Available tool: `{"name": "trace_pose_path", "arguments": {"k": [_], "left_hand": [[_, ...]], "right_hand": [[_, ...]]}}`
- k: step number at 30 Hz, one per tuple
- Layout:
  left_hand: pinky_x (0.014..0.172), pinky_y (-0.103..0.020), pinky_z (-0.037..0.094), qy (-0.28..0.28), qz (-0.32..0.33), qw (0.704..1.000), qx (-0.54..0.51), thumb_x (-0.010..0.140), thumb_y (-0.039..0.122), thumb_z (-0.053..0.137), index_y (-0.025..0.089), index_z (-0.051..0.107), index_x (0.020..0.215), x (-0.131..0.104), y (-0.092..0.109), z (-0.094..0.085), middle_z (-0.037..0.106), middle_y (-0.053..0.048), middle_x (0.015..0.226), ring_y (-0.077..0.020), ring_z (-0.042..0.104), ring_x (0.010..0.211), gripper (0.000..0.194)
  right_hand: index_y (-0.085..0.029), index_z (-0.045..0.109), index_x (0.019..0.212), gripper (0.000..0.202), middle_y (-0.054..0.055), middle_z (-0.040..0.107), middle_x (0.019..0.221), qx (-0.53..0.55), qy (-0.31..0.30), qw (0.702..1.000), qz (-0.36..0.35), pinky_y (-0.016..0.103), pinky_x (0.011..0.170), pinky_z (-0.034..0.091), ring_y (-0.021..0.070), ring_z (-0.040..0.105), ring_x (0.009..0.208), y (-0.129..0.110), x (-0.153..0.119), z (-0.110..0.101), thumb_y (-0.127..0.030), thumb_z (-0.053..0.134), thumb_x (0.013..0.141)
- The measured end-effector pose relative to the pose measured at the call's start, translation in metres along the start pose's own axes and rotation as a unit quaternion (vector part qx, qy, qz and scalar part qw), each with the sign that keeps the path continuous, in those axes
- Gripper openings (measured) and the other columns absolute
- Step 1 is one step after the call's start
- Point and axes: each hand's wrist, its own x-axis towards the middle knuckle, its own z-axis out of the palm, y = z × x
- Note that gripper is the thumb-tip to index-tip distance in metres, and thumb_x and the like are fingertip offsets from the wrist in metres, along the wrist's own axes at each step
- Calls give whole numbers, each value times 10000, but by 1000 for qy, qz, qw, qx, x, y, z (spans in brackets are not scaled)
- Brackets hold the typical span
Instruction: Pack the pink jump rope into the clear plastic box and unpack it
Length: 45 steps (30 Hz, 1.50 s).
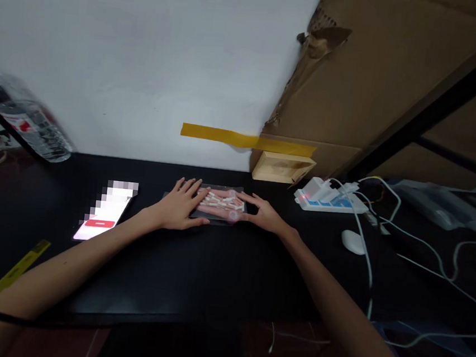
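A clear flat plastic packet (221, 204) lies on the black table, with pink pieces and several small white sticks inside; their exact kind is too blurred to tell. My left hand (181, 205) rests flat over the packet's left end, fingers spread and thumb out along its near edge. At the packet's right end is my right hand (263, 213), its thumb and fingers apart and touching the edge. Part of the packet's left side is hidden under my left hand.
Left of my hands lies a lit phone (104, 213). A water bottle (33, 122) leans at the far left. A wooden frame-like box (283, 169) stands against the cardboard. A power strip (328, 201) with cables and a white mouse (353, 242) are on the right.
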Motion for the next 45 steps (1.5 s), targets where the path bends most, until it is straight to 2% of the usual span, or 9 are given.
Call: {"name": "trace_pose_path", "arguments": {"k": [8,14,23,31,33,36,40,42,45], "left_hand": [[1175,-605,119,13,0,1000,-20,904,759,378,204,210,1572,0,-3,1,269,-176,1615,-441,239,1464,884],[1179,-579,134,-4,-3,1000,-7,903,782,331,178,221,1566,-1,-3,-1,263,-196,1612,-414,221,1480,903],[1172,-604,122,6,-4,1000,-17,899,770,358,207,212,1566,0,-1,1,250,-181,1621,-439,239,1465,884],[1171,-589,131,-6,-1,1000,9,913,768,301,137,254,1543,2,1,-1,264,-227,1601,-452,253,1454,893],[1177,-574,132,-2,1,1000,4,908,777,306,155,245,1550,2,1,-1,271,-211,1604,-436,252,1460,896],[1183,-558,138,4,5,1000,-1,900,780,336,204,212,1564,1,0,0,282,-170,1611,-409,242,1473,888],[1185,-560,133,9,-7,1000,-4,899,786,347,211,224,1562,3,2,3,280,-162,1614,-411,236,1475,886],[1183,-567,131,7,-13,1000,-3,902,786,343,189,249,1552,3,4,3,275,-178,1613,-422,237,1471,888],[1178,-577,140,5,-13,1000,3,906,779,347,159,278,1538,4,5,2,284,-200,1603,-429,250,1465,888]], "right_hand": [[-364,544,1418,701,36,556,1474,-4,58,998,-21,600,1191,266,337,458,1402,-2,15,25,-585,746,784],[-305,554,1425,740,101,538,1472,-22,53,998,-37,553,1167,332,340,481,1368,1,15,25,-651,704,788],[-373,519,1441,690,68,455,1533,-53,43,997,-32,573,1176,300,346,403,1425,2,16,25,-682,627,834],[-336,316,1561,800,60,300,1639,-99,20,995,14,592,1221,161,371,185,1522,-7,15,40,-741,468,889],[-329,334,1555,791,66,304,1637,-95,10,995,5,587,1221,168,363,175,1525,-4,12,37,-735,474,890],[-295,504,1459,675,89,396,1587,-85,29,996,-11,570,1206,245,343,270,1500,6,6,25,-693,474,915],[-264,649,1291,514,116,618,1355,-61,144,987,-32,527,1131,395,299,558,1289,14,0,0,-596,407,983],[-265,659,1264,457,107,659,1277,-48,193,978,-54,498,1105,430,278,596,1235,11,-2,-8,-536,396,1007],[-269,666,1252,390,95,646,1294,-67,190,976,-77,490,1099,440,269,588,1242,3,-4,-8,-467,428,1013]]}}
